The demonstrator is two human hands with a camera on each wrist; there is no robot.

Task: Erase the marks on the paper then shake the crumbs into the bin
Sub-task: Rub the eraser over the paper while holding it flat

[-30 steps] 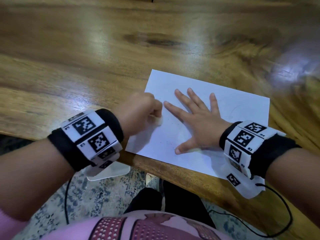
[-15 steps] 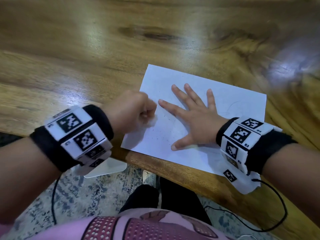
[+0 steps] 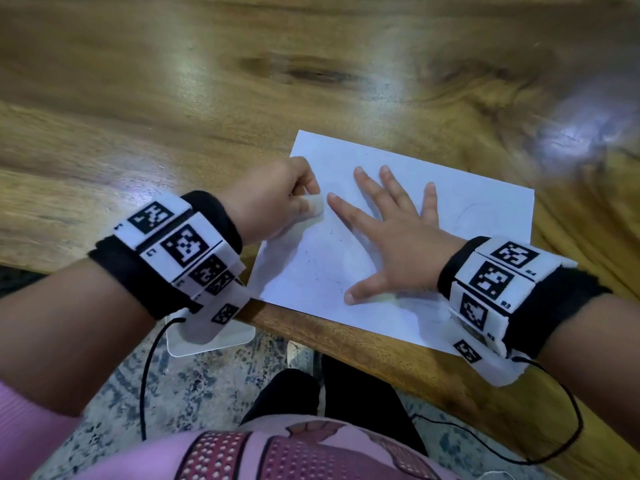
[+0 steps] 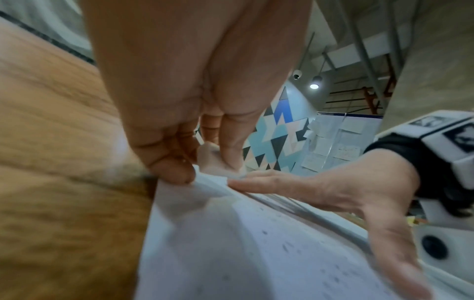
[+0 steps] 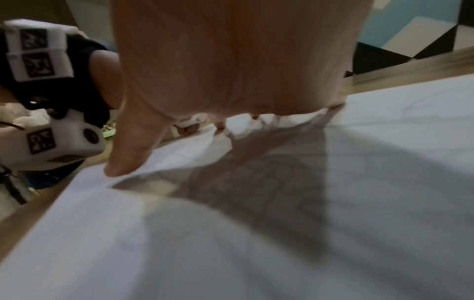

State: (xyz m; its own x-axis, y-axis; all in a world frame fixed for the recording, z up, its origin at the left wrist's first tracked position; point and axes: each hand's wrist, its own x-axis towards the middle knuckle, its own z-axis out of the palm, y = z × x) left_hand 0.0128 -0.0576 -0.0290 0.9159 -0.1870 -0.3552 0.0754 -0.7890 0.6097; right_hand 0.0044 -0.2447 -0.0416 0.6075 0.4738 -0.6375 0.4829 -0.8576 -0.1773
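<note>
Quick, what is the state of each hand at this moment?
Left hand: closed, pinching a white eraser on the paper.
Right hand: open, flat, pressing on the paper.

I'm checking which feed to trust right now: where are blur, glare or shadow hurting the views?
Head view: white glare on the wooden table, sheet of paper fairly sharp. Left wrist view: table streaked with blur, eraser soft. Right wrist view: dim, smeared, the right hand casting a broad shadow across the paper.
</note>
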